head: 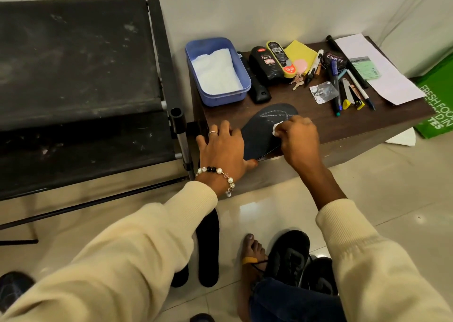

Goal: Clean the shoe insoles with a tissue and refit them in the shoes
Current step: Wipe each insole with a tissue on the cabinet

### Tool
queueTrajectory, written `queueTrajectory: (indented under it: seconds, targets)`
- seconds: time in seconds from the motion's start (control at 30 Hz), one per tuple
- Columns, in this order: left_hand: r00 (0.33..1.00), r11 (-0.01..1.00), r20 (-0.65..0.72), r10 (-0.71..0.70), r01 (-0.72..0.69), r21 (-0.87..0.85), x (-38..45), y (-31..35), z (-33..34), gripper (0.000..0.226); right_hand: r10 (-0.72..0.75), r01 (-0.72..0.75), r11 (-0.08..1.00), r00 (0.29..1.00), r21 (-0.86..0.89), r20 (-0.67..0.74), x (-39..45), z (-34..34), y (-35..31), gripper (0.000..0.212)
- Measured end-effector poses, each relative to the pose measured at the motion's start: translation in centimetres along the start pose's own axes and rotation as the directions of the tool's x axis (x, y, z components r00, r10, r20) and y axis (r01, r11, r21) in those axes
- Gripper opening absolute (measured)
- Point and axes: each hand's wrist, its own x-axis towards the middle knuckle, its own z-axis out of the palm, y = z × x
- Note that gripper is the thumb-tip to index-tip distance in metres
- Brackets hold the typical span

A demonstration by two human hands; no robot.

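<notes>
At the near edge of a desk, a left hand presses flat to steady a dark insole while the right hand pinches a tissue against it, apparently to wipe it.

Glossy tiled floor, white wall

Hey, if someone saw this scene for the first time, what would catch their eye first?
Probably the two hands at the table's near edge: the left hand presses down a dark insole while the right hand rubs it with a tissue. Behind them, a blue tub stands out; more insoles lie on the floor below.
</notes>
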Motion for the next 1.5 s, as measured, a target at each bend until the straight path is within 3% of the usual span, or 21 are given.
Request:
queueTrajectory:
  seconds: [0.13, 0.23, 0.33, 0.5, 0.67, 0.83, 1.07, 1.23, 1.3, 1.37, 1.5]
  targets:
    - [1.000, 1.000, 0.010, -0.003, 0.003, -0.029, 0.0, -0.1, 0.0, 0.077, -0.184, 0.183, 0.983, 0.981, 0.027, 0.062, 0.5, -0.5, -0.5, 0.024]
    - [1.000, 0.999, 0.026, 0.001, 0.000, -0.039, 0.1, -0.2, 0.0, 0.080, -0.086, 0.087, 0.996, 0.996, 0.029, -0.033, 0.3, -0.3, 0.2, 0.024]
    - [0.999, 0.999, 0.037, 0.001, 0.001, -0.049, 0.1, -0.3, -0.1, 0.079, -0.008, 0.007, 1.000, 0.999, -0.021, -0.032, 0.4, 0.4, -0.6, 0.026]
    - [0.998, 0.999, 0.061, -0.002, 0.005, -0.047, 0.5, -0.3, -0.6, 0.078, -0.170, 0.173, 0.984, 0.983, -0.043, 0.067, 1.2, 0.6, -2.3, 0.032]
    - [0.997, 0.999, 0.074, 0.004, -0.001, -0.034, 0.5, -0.4, -0.6, 0.081, 0.006, -0.006, 0.999, 1.000, -0.052, 0.000, 1.6, 0.5, -0.7, 0.034]
    - [0.996, 1.000, 0.089, 0.001, 0.001, -0.022, 0.5, -0.4, -0.8, 0.081, -0.270, 0.271, 0.963, 0.962, -0.012, 0.043, 1.8, 0.8, -3.0, 0.030]
    - [0.996, 1.000, 0.089, 0.017, -0.014, -0.025, 0.3, -0.7, -0.7, 0.086, -0.032, 0.032, 0.994, 0.999, -0.104, 0.000, 2.7, 0.4, -0.7, 0.035]
    - [0.997, 1.000, 0.081, 0.009, -0.007, -0.026, 0.2, -0.6, -0.7, 0.082, -0.326, 0.331, 0.942, 0.940, -0.048, 0.102, 2.7, 0.4, -3.6, 0.032]
    - [0.997, 0.999, 0.082, 0.007, -0.004, -0.032, 0.2, -0.6, -0.7, 0.082, -0.374, 0.383, 0.922, 0.919, -0.061, 0.123, 3.0, 0.3, -3.4, 0.033]
    - [0.996, 0.999, 0.085, 0.009, -0.006, -0.033, 0.2, -0.7, -0.7, 0.083, -0.311, 0.316, 0.947, 0.947, -0.054, 0.078, 3.5, 0.8, -2.1, 0.035]
    - [0.996, 0.999, 0.092, 0.017, -0.014, -0.034, 0.2, -0.8, -0.6, 0.087, -0.030, 0.032, 0.999, 0.998, 0.041, -0.050, 3.6, 1.3, 0.8, 0.029]
